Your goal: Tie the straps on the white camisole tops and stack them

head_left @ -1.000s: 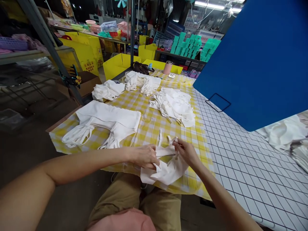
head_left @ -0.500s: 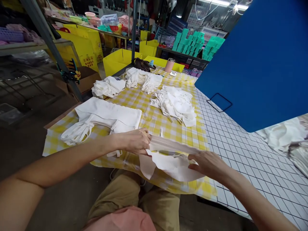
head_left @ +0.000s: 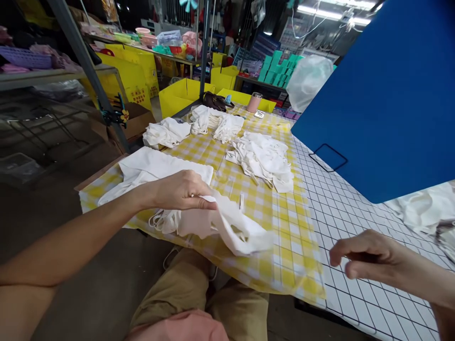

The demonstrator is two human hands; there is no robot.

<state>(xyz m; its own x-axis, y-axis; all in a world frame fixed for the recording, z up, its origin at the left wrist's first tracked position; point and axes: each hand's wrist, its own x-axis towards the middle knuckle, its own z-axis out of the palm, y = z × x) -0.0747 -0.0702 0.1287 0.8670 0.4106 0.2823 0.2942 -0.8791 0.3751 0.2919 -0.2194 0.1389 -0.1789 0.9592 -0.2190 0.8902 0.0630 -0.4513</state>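
Note:
My left hand point(head_left: 188, 192) pinches a white fabric garment point(head_left: 238, 227) between thumb and fingers. The garment hangs over the table's front part and its free end is blurred at the right. My right hand point(head_left: 366, 253) is apart from it, over the white grid-patterned surface point(head_left: 320, 203), thumb and fingers curved with a gap and nothing between them. A folded white garment stack point(head_left: 159, 166) lies beyond my left wrist, partly covered by it. A loose white garment pile point(head_left: 265, 158) lies farther back on the yellow checked cloth point(head_left: 284, 218).
More white garment piles point(head_left: 167, 131) lie at the back left, near a dark bag point(head_left: 215, 101) and a pink jar point(head_left: 254, 103). A large blue panel point(head_left: 391, 104) leans over the right side. A metal post point(head_left: 88, 80) rises at the left edge.
My right hand has let go of the white garment and moved right. My left hand has lifted its end and shifted slightly left. A translucent bag has appeared beside the blue panel.

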